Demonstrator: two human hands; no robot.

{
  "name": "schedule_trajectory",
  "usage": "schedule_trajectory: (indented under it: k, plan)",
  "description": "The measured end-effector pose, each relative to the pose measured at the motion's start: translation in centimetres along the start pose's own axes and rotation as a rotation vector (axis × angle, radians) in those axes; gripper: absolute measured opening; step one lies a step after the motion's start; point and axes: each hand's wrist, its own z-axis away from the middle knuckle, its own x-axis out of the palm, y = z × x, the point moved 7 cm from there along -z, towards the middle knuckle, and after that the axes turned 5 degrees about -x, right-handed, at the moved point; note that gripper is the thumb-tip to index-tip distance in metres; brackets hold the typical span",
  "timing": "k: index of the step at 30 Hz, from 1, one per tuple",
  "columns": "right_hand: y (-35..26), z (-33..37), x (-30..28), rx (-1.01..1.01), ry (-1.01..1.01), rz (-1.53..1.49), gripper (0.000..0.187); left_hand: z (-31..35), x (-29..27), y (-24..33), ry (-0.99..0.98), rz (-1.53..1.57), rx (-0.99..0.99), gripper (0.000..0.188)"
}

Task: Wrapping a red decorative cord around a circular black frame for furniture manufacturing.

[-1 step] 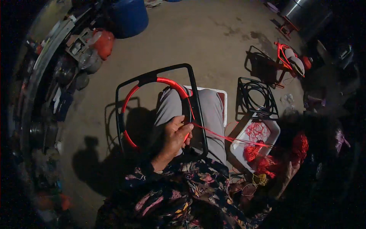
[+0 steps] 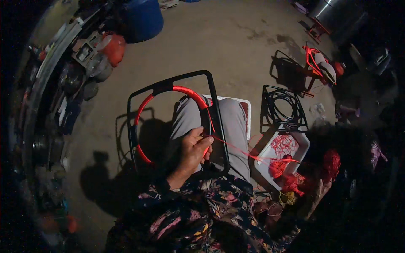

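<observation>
My left hand (image 2: 196, 147) is closed around the right side of a black rectangular frame (image 2: 209, 90) with a ring inside it. Tightly wound red cord (image 2: 190, 93) covers parts of the ring, leaving black gaps between. The frame rests tilted over my lap. From my left hand a red strand (image 2: 236, 149) runs out to the right. At its far end my right hand (image 2: 322, 185) is raised in shadow, closed on a red cord bundle (image 2: 331, 163); its fingers are mostly lost in the dark.
A white tray (image 2: 304, 147) with tangled red cord stands at my right, more black frames (image 2: 284, 110) behind it. Further right is a red-wound frame (image 2: 312, 61). A blue bin (image 2: 143, 21) and a red bag (image 2: 113, 48) lie at the far left. A white-edged container (image 2: 248, 116) sits beyond my knees.
The red cord bundle at my right hand has dropped slightly, and the strand has shifted a little. My left hand and the frame stay in place.
</observation>
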Motion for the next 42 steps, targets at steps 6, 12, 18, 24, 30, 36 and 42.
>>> schedule_trajectory:
  k: [6,12,18,24,30,36,42]
  plan:
    - [10.6,0.9,-7.7,0.175,0.124,0.638,0.032,-0.7,-0.3,-0.7,-0.095,-0.009,-0.052,0.024]
    - [7.2,2.3,12.0,-0.155,-0.264,0.397,0.031,-0.5,0.0,-0.9,-0.090,0.030,-0.089,0.017]
    - [5.6,9.4,28.8,0.186,-0.748,0.161,0.036,-0.3,-0.1,-0.5,-0.054,0.062,-0.156,0.019]
    - [7.1,9.8,26.0,0.323,-0.657,-0.016,0.034,-0.4,-0.2,-0.5,-0.073,0.221,-0.230,0.018]
    - [9.5,9.4,22.6,0.387,-0.554,0.141,0.022,-0.8,0.2,-1.1,-0.210,0.197,-0.273,0.023]
    - [1.9,7.5,22.9,0.311,-0.569,0.238,0.018,-0.2,0.5,0.0,-0.385,0.156,-0.348,0.024]
    - [0.0,8.9,22.2,0.245,-0.662,0.393,0.040,-0.1,0.1,0.1,-0.335,0.120,-0.318,0.025]
